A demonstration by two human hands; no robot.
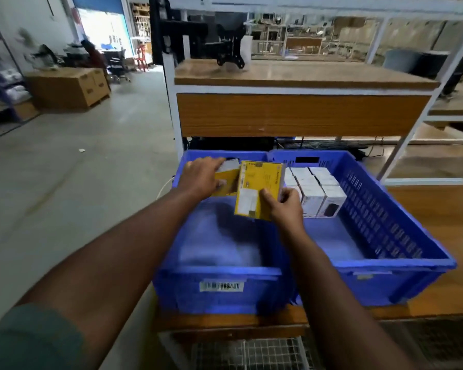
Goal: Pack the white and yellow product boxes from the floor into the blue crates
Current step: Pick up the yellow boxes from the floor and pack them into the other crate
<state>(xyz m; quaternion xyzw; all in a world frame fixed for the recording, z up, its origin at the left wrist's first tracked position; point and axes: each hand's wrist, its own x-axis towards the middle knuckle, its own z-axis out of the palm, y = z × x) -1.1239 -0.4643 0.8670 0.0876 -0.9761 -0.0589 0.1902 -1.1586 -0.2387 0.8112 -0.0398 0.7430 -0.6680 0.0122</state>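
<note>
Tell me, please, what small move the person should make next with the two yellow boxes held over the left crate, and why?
Probably lower the left hand and set its yellow box at the far end of the left crate. That crate looks bare inside, while the right crate already holds a block of white boxes at its far end. The right hand grips the other yellow box above the same crate; it could follow.

Bare forearms; dark green sleeve (30,340) on left.

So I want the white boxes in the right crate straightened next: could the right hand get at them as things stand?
Probably not right away: the right hand is gripping a yellow box. The white boxes sit just beyond it in the open right crate, nothing covering them, so once freed it likely could.
</note>
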